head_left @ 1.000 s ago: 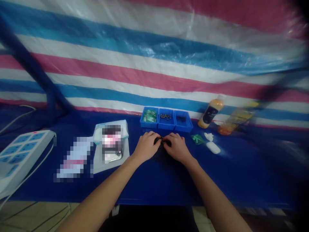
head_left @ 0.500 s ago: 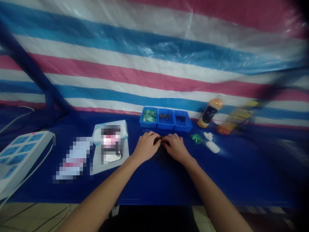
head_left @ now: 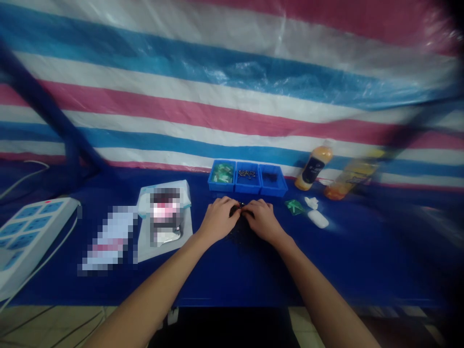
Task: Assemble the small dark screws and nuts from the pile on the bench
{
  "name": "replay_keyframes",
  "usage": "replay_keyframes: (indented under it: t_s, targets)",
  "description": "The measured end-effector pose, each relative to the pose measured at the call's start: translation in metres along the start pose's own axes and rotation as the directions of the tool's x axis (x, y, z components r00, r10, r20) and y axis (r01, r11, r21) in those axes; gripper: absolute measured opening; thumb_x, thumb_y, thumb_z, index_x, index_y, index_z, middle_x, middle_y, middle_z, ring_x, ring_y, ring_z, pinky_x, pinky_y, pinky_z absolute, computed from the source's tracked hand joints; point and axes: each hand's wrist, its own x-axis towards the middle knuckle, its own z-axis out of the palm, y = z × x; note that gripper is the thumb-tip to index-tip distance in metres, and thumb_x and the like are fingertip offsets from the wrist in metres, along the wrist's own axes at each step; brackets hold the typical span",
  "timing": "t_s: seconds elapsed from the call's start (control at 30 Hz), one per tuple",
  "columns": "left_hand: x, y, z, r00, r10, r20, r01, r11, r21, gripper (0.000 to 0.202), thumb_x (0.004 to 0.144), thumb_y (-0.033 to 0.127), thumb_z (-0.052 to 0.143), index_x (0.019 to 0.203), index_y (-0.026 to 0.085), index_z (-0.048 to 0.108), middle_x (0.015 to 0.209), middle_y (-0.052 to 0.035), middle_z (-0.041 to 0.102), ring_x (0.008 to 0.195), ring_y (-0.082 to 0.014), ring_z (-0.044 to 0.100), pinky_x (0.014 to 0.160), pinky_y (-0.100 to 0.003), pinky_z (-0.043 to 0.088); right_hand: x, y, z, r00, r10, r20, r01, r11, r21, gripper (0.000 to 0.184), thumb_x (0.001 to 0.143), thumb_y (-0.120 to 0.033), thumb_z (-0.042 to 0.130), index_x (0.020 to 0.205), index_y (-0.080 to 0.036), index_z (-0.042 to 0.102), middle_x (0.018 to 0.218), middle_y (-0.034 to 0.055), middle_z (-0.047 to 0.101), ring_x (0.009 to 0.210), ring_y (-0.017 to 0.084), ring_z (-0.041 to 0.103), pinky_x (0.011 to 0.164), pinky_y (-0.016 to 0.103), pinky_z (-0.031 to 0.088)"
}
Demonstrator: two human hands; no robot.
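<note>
My left hand (head_left: pixel 220 216) and my right hand (head_left: pixel 261 218) meet over the middle of the blue table, fingers curled and thumbs close together. Between the fingertips is something small and dark, too small to name. Small dark bits (head_left: pixel 237 235) lie scattered on the table just below my hands. Behind them stand three joined blue bins: the left bin (head_left: pixel 222 187) has green-and-white pieces in it, the middle bin (head_left: pixel 248 188) small metallic parts, and the right bin (head_left: pixel 274 191) small dark parts.
Right of my hands lie a green packet (head_left: pixel 294 208), a crumpled white tissue (head_left: pixel 311 203) and a white rounded case (head_left: pixel 318 219). Two drink bottles, an orange one (head_left: pixel 314 166) and a yellow one (head_left: pixel 353 176), stand behind. At left are a white power strip (head_left: pixel 36 227) and a blurred-out package (head_left: pixel 145 253).
My hands stay in the same place with only slight finger movement at the dark piece. The whole view has shifted slightly.
</note>
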Motion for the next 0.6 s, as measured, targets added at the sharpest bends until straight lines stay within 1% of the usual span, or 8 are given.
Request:
replay_keyframes:
  t_s: [0.13, 0.3, 0.4, 0.5, 0.6]
  targets:
    - [0.001, 0.001, -0.001, 1.0, 0.013, -0.017, -0.013, 1.0, -0.009, 0.017, 0.092, 0.031, 0.054, 0.102, 0.024, 0.066, 0.106, -0.005, 0.065, 0.1, -0.0255, 0.057, 0.086, -0.041, 0.045, 0.001, 0.001, -0.002, 0.998, 0.002, -0.058, 0.002, 0.998, 0.063, 0.018, 0.092, -0.022, 0.054, 0.098, -0.027, 0.07, 0.102, 0.0034, 0.067, 0.097, 0.02, 0.054, 0.085, 0.037, 0.033]
    - [0.002, 0.002, -0.002, 0.997, 0.056, -0.053, -0.059, 0.997, -0.054, 0.018, 0.092, 0.032, 0.055, 0.106, 0.025, 0.065, 0.106, -0.0039, 0.065, 0.101, -0.0244, 0.056, 0.087, -0.04, 0.045, 0.001, 0.001, -0.008, 0.991, 0.009, -0.136, 0.02, 0.977, 0.212, 0.02, 0.089, -0.022, 0.055, 0.101, -0.028, 0.07, 0.1, 0.0023, 0.07, 0.093, 0.02, 0.057, 0.085, 0.035, 0.04]
    - [0.002, 0.002, -0.003, 0.995, 0.068, -0.073, -0.073, 0.995, -0.072, 0.017, 0.094, 0.033, 0.053, 0.103, 0.025, 0.066, 0.106, -0.0028, 0.065, 0.099, -0.0232, 0.056, 0.087, -0.04, 0.044, 0.001, -0.001, -0.01, 0.985, 0.022, -0.174, 0.031, 0.954, 0.298, 0.021, 0.088, -0.023, 0.055, 0.102, -0.028, 0.071, 0.098, 0.0017, 0.071, 0.091, 0.019, 0.06, 0.084, 0.033, 0.044]
    - [0.003, 0.003, -0.003, 0.993, 0.077, -0.092, -0.084, 0.993, -0.078, 0.017, 0.094, 0.031, 0.052, 0.1, 0.025, 0.067, 0.104, -0.0026, 0.065, 0.097, -0.0221, 0.056, 0.086, -0.039, 0.043, 0.001, -0.002, -0.012, 0.981, 0.052, -0.185, 0.022, 0.926, 0.377, 0.02, 0.088, -0.029, 0.056, 0.102, -0.026, 0.07, 0.098, 0.0022, 0.071, 0.091, 0.019, 0.061, 0.084, 0.032, 0.046]
    - [0.004, 0.003, -0.004, 0.989, 0.078, -0.126, -0.088, 0.993, -0.078, 0.017, 0.095, 0.03, 0.052, 0.101, 0.024, 0.067, 0.104, -0.003, 0.066, 0.097, -0.022, 0.056, 0.085, -0.038, 0.043, 0.001, -0.003, -0.014, 0.975, 0.086, -0.206, 0.005, 0.914, 0.405, 0.022, 0.089, -0.038, 0.057, 0.101, -0.025, 0.069, 0.096, 0.0025, 0.071, 0.087, 0.019, 0.061, 0.082, 0.032, 0.045]
